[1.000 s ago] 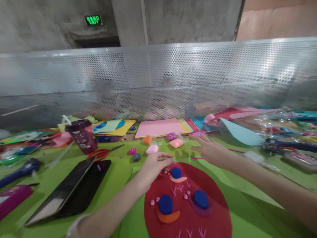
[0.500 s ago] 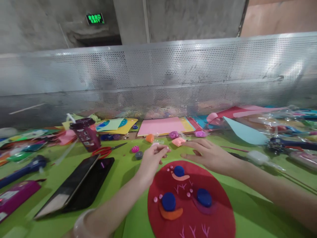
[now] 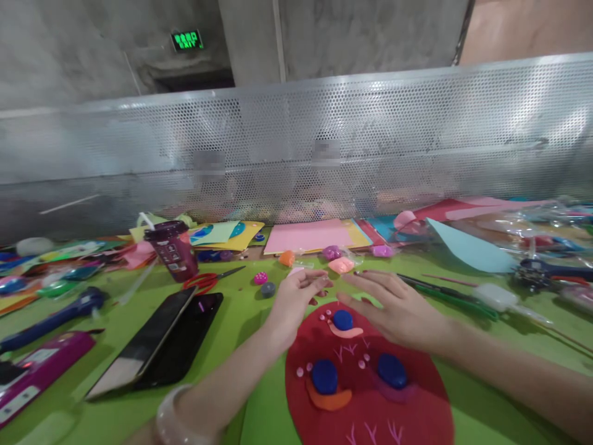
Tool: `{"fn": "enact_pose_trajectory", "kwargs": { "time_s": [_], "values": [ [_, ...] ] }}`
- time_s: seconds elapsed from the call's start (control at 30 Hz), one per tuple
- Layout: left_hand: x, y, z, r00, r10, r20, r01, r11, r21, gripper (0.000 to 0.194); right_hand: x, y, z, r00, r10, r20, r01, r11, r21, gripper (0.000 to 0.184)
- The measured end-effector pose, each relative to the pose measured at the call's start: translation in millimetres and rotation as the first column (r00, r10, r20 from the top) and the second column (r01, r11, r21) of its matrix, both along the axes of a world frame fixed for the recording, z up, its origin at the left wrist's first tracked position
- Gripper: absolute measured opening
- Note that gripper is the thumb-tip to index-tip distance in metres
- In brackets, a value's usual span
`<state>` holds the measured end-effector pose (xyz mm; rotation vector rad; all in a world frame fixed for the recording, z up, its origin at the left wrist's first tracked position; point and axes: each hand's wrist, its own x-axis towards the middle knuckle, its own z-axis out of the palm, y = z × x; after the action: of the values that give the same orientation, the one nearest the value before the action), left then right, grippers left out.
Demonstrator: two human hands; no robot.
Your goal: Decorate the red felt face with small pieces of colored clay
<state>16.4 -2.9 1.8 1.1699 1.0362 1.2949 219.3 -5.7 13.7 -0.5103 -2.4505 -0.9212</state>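
My left hand [image 3: 296, 303] hovers at the top left edge of a red paper disc [image 3: 343, 420]. Its fingers are curled in a pinch, and whatever they hold is too small or hidden to make out. Over the disc's upper right edge is my right hand [image 3: 393, 306], fingers stretched out and holding nothing visible. Three blue clay rounds sit on the disc, one with an orange clay crescent [image 3: 328, 398], one with a purple crescent [image 3: 396, 390] and one with a peach crescent [image 3: 347, 331]. Small pink balls [image 3: 300, 371] lie beside them, and pink strands form grass-like marks.
Beyond my hands lie bagged clay pieces, one peach [image 3: 341, 265], one orange [image 3: 286, 258]. To the left are red-handled scissors [image 3: 201, 283], a dark cup [image 3: 172, 253], a phone [image 3: 143, 340] and a purple box [image 3: 46, 371]. Green-handled scissors [image 3: 463, 300] lie right; coloured paper [image 3: 308, 236] lines the back.
My right hand has come back toward me and over the disc's edge, uncovering the green-handled scissors. My left hand has lifted off the small pink balls by the top figure, staying pinched.
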Motion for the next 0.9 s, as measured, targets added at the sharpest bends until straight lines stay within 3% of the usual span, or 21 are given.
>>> {"fn": "enact_pose_trajectory", "kwargs": {
  "time_s": [0.13,0.4,0.9],
  "values": [
    [2.5,-2.1,2.7,0.998,-0.064,-0.021,0.064,0.998,0.008,0.025,-0.8,-0.7,1.9,0.988,-0.109,-0.113,0.1,0.991,-0.089,0.049],
    [4.3,-2.1,1.3,0.993,-0.104,-0.055,0.105,0.994,0.009,0.025,-2.4,-2.3,1.1,0.991,-0.116,-0.072,0.111,0.991,-0.078,0.039],
    [5.5,-3.3,2.1,0.985,-0.174,0.02,0.174,0.985,0.004,0.027,-1.9,-0.6,-2.1,0.993,-0.109,-0.052,0.105,0.992,-0.067,0.046]
  ]
}}
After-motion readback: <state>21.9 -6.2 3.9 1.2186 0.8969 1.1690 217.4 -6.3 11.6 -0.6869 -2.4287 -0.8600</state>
